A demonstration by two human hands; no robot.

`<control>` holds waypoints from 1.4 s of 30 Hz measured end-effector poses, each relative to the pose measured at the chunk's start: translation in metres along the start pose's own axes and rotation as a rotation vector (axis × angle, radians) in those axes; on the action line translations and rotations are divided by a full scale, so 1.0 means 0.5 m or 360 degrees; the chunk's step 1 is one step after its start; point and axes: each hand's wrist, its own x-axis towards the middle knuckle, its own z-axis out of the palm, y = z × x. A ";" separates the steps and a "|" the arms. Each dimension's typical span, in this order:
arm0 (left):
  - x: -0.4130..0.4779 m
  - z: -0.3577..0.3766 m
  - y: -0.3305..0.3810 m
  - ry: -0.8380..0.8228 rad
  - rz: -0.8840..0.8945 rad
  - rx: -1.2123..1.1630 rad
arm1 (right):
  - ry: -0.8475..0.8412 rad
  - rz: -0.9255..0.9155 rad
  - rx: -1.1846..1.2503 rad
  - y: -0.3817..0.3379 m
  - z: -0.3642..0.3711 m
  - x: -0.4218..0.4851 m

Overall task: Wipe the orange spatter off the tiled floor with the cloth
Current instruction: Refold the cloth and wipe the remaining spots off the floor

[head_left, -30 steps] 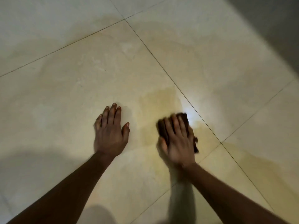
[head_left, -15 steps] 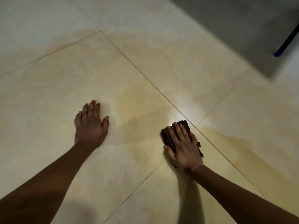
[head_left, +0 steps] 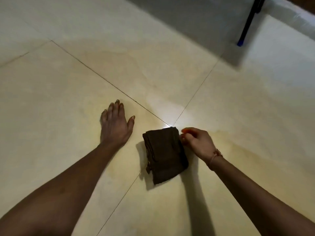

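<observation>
Not done: orange film [head_left: 247,150] at 3 o'clock of the cloth [head_left: 164,154]; right hand [head_left: 196,142] pinches its edge, left hand [head_left: 115,126] flat, fingers straight.

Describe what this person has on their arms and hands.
The left forearm and right forearm are bare, with no sleeve in view. The left hand shows no glove, ring or band. The right hand is gloveless too; a thin reddish-brown thread bracelet is tied round its wrist.
</observation>
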 end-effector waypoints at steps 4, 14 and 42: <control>0.000 0.007 0.003 0.0018 -0.0002 0.0082 | 0.0412 -0.0474 -0.0510 0.027 0.016 -0.036; 0.001 0.006 0.000 0.0032 0.0000 0.0102 | 0.0321 -0.0578 -0.1346 0.142 0.093 -0.034; -0.013 -0.108 -0.251 0.0018 -0.0127 0.0168 | 0.0329 -0.0613 -0.1344 -0.025 0.131 0.185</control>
